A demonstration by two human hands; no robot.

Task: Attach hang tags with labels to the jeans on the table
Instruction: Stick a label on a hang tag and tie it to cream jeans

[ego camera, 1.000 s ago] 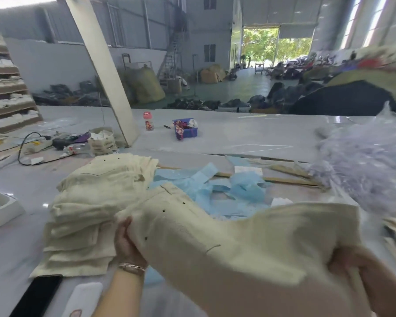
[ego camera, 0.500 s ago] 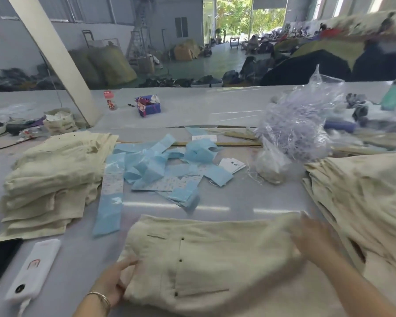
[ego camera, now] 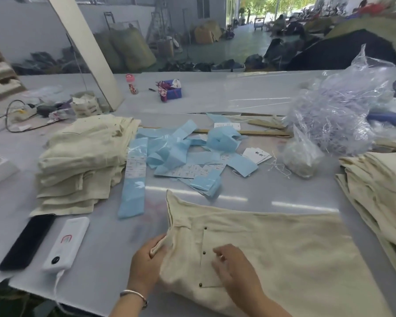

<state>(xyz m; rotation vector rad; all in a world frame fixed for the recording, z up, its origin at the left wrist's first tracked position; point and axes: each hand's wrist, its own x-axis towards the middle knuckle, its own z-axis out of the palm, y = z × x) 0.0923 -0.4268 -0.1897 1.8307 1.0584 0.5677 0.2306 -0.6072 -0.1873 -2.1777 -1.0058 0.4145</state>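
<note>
A cream pair of jeans point(ego camera: 284, 252) lies flat on the white table point(ego camera: 249, 101) in front of me. My left hand point(ego camera: 146, 264) grips its waistband edge at the left. My right hand point(ego camera: 236, 268) rests on the fabric by the row of dark rivets, fingers loosely curled and holding nothing. Light blue label strips point(ego camera: 174, 152) lie scattered in the middle of the table. White hang tags point(ego camera: 257, 155) sit beside them. A folded stack of cream jeans point(ego camera: 82, 161) is at the left, another pile point(ego camera: 380, 193) at the right.
A black phone point(ego camera: 26, 241) and a white power bank point(ego camera: 66, 242) lie at the near left. A clear bag of plastic fasteners point(ego camera: 338, 120) stands at the right, a small bag point(ego camera: 301, 156) before it. Wooden sticks point(ego camera: 256, 132), a blue box point(ego camera: 172, 91), and cables point(ego camera: 16, 115) lie farther back.
The jeans were carried from the left stack and laid flat before me. My left hand now grips the waistband; my right hand moved from the far right edge to the rivets.
</note>
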